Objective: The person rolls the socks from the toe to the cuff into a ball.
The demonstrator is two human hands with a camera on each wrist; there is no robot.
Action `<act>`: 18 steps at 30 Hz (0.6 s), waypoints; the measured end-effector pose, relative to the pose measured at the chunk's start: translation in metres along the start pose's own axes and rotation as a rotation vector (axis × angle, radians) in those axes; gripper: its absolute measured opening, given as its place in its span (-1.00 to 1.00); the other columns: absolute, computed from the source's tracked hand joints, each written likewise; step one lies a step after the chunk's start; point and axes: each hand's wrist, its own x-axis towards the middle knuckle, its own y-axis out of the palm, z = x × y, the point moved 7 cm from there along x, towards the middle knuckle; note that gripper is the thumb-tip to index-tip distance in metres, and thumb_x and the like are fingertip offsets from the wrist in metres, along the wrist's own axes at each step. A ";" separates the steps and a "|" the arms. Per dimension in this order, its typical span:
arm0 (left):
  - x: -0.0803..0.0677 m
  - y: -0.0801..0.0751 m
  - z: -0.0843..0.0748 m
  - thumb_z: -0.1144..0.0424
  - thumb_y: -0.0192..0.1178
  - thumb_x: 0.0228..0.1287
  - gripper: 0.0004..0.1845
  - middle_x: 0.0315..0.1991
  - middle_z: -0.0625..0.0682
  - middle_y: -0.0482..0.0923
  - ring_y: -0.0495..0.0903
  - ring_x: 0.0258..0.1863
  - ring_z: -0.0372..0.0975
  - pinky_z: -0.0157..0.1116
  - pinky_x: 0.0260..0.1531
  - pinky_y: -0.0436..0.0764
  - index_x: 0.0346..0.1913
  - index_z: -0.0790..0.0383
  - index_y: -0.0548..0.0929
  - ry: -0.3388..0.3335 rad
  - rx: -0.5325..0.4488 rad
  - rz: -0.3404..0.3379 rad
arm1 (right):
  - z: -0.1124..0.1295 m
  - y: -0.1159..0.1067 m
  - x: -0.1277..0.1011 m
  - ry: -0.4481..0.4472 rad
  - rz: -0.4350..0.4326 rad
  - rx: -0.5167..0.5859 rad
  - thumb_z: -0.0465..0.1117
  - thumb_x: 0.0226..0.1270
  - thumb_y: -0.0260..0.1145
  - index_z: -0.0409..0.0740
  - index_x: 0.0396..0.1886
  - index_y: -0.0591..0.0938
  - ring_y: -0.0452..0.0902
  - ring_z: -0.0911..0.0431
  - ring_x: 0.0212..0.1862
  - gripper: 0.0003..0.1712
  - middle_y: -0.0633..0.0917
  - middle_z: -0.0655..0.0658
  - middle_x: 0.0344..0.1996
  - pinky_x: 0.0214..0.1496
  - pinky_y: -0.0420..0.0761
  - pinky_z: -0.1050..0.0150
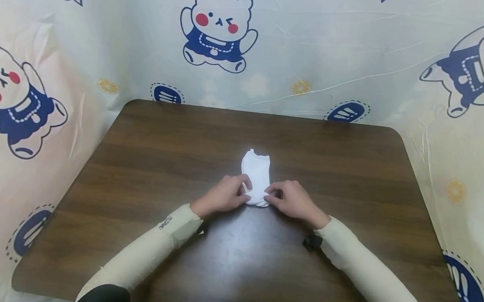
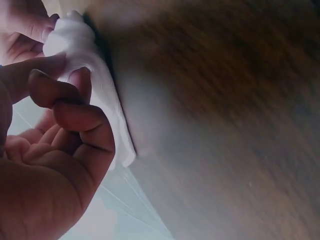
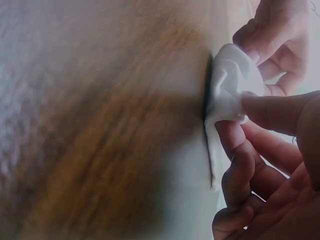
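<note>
A white sock (image 1: 258, 169) lies lengthwise on the brown table, its near end bunched into a thick fold. My left hand (image 1: 226, 192) pinches the left side of that fold between thumb and fingers. On the opposite side, my right hand (image 1: 291, 198) pinches the right corner. In the right wrist view the right thumb presses on the bunched sock (image 3: 232, 82) with fingers tucked beneath it. The left wrist view shows the left hand's (image 2: 65, 135) fingers curled, their tips against the sock (image 2: 95, 75). The far end of the sock lies flat.
The wooden table (image 1: 166, 144) has rounded corners and extends on all sides of the sock. A pale curtain (image 1: 285, 46) with cartoon bears hangs behind and beside it. A dark band piece (image 1: 312, 242) sits under the right wrist.
</note>
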 end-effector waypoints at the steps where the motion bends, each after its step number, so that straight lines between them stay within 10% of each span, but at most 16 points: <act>1: 0.001 0.000 0.001 0.33 0.38 0.27 -0.80 -0.51 -0.07 0.53 0.50 -0.53 -0.24 -0.30 -0.46 0.53 -0.12 0.21 0.58 -0.006 0.001 -0.005 | -0.001 0.000 0.000 0.009 0.002 0.005 -0.16 0.34 0.44 -0.07 -0.10 0.78 0.48 0.18 -0.52 -0.82 0.66 0.15 -0.48 -0.40 0.54 0.22; 18: 0.010 0.001 0.007 0.23 0.43 0.21 -0.80 -0.56 -0.07 0.50 0.50 -0.54 -0.22 -0.26 -0.48 0.48 -0.35 0.11 0.56 -0.104 0.131 -0.020 | -0.004 0.003 0.006 0.115 -0.038 -0.058 -0.09 0.32 0.44 -0.03 -0.26 0.74 0.48 0.15 -0.56 -0.87 0.58 0.08 -0.62 -0.46 0.50 0.21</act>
